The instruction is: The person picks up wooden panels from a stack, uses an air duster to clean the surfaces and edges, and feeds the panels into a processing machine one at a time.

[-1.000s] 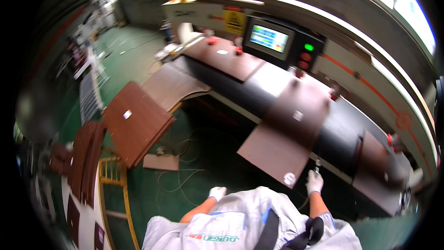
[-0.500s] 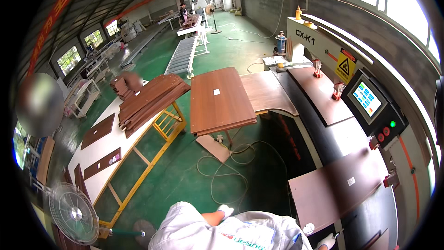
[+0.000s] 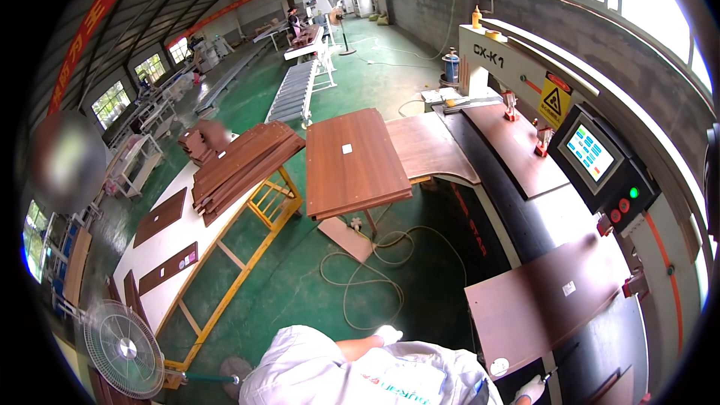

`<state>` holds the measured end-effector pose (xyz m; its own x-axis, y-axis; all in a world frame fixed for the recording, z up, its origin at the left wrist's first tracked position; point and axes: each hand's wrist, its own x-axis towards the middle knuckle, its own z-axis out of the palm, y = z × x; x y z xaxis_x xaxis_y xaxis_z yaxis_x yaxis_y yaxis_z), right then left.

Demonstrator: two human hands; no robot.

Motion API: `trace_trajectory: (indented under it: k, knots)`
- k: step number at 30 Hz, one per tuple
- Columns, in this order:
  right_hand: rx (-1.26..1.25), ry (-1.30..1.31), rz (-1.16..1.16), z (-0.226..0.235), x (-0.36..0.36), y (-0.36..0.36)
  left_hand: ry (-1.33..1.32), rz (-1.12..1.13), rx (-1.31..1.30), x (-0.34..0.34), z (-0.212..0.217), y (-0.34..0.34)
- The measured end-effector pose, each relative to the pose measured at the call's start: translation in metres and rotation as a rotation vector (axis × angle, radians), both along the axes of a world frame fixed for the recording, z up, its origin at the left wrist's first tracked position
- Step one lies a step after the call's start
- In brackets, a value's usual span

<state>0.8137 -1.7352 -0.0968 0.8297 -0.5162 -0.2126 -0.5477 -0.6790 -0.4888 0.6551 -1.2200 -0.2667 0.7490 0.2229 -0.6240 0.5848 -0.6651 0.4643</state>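
My left hand (image 3: pixel 388 334), in a white glove, is in front of my body above the green floor. Its fingers are too small to read, and I see nothing in it. At the lower right, my right hand (image 3: pixel 530 389), also gloved, is closed around a thin dark rod-like tool (image 3: pixel 552 370) at the machine table's near edge. Just beyond it a brown panel (image 3: pixel 525 315) with a white label lies on the machine's black bed (image 3: pixel 600 345). A round white sticker (image 3: pixel 499 366) marks the panel's near corner.
Ahead stands a stack of brown boards (image 3: pixel 356 165), with a curved side table (image 3: pixel 431 150) beside it. More boards (image 3: pixel 244 161) lie on a white-topped yellow-framed table (image 3: pixel 169 232). A control screen (image 3: pixel 590 152) is at right, a fan (image 3: pixel 126 349) at lower left. A hose (image 3: pixel 375 277) coils on the floor.
My left hand has shifted slightly to the right, away from my body. My right hand stays near the same place by the machine table. The view has turned slightly.
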Motion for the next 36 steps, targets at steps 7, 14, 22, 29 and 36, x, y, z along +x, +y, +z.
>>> trace_trajectory:
  k: [7, 14, 22, 29, 36]
  knots:
    - [-0.01, 0.045, 0.051, 0.002, -0.002, -0.007, 0.053, 0.444, -0.285, 0.035, 0.051, -0.005]
    - [-0.063, 0.082, 0.106, -0.031, -0.004, -0.016, 0.086, -0.148, 0.097, -0.003, 0.025, 0.012]
    - [0.499, -0.052, -0.303, -0.06, 0.017, -0.05, 0.057, -0.446, 0.145, 0.002, -0.038, 0.026]
    - [0.069, -0.109, -0.072, 0.083, 0.053, -0.017, 0.081, 0.084, 0.039, -0.016, -0.093, 0.06]
    - [0.06, -0.322, -0.16, 0.165, 0.125, -0.034, -0.125, 0.288, -0.105, 0.01, -0.078, 0.053]
